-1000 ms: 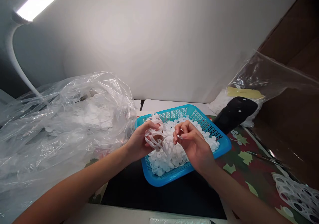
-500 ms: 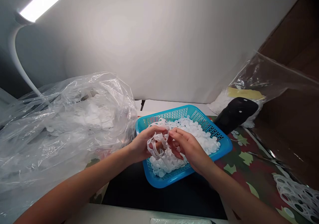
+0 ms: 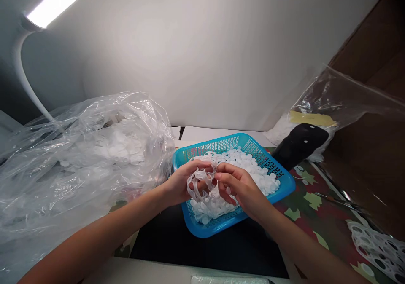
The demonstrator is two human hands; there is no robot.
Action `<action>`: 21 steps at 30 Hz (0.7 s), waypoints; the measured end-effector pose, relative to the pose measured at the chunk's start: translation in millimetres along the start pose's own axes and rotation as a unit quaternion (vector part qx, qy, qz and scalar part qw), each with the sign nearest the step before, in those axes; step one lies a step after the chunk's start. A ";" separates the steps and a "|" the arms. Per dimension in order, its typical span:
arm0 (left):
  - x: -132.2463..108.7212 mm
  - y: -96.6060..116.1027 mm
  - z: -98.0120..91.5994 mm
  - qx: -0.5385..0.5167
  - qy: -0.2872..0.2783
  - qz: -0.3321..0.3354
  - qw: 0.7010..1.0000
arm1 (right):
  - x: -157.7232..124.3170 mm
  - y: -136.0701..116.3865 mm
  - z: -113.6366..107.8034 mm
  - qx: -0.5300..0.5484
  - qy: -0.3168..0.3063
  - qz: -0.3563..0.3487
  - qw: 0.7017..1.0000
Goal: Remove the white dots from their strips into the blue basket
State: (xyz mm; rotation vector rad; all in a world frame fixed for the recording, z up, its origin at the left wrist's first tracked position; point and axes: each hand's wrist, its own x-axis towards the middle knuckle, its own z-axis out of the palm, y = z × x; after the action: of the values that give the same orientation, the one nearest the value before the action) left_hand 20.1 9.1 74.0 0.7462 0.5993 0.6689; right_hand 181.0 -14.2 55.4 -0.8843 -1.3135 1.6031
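My left hand (image 3: 181,183) is closed around a crumpled strip of white plastic webbing (image 3: 200,182), full of round holes. The fingers of my right hand (image 3: 238,185) pinch at the webbing's right edge, beside my left fingertips. A small white disc (image 3: 228,190) shows against the curled fingers of my right hand. Both hands are above a blue plastic basket (image 3: 286,187), whose bottom is covered by a heap of loose white discs (image 3: 264,178).
A large clear bag (image 3: 126,145) of white pieces fills the left, under a lamp (image 3: 23,69). A black object (image 3: 300,143) and another clear bag (image 3: 316,98) stand behind the basket at right. More holed webbing (image 3: 379,246) and tweezers-like metal tool (image 3: 335,199) lie at right.
My right hand's fingers have shifted slightly along the webbing, with the index finger more bent. My left hand keeps its hold, and the basket has stayed in place.
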 end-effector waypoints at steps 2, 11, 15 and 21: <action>0.2 -0.3 0.6 0.016 -0.032 -0.011 0.999 | 0.0 0.3 0.0 -0.002 0.005 -0.007 1.000; 0.6 0.9 -2.4 -0.028 -0.022 -0.029 0.999 | -4.3 -6.4 3.1 0.059 0.012 0.012 0.998; 2.0 7.4 -7.3 -0.053 -0.021 0.000 0.998 | -5.5 -7.1 1.4 0.065 0.017 -0.006 0.998; 1.0 4.3 -3.1 0.027 -0.031 0.007 0.999 | -4.3 -7.8 1.8 0.078 -0.001 -0.014 0.997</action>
State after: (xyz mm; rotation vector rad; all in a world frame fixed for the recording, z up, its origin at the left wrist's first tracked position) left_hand 17.1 13.5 75.3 0.8203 0.5575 0.6416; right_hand 182.4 -18.3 63.4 -0.7660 -1.1787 1.6606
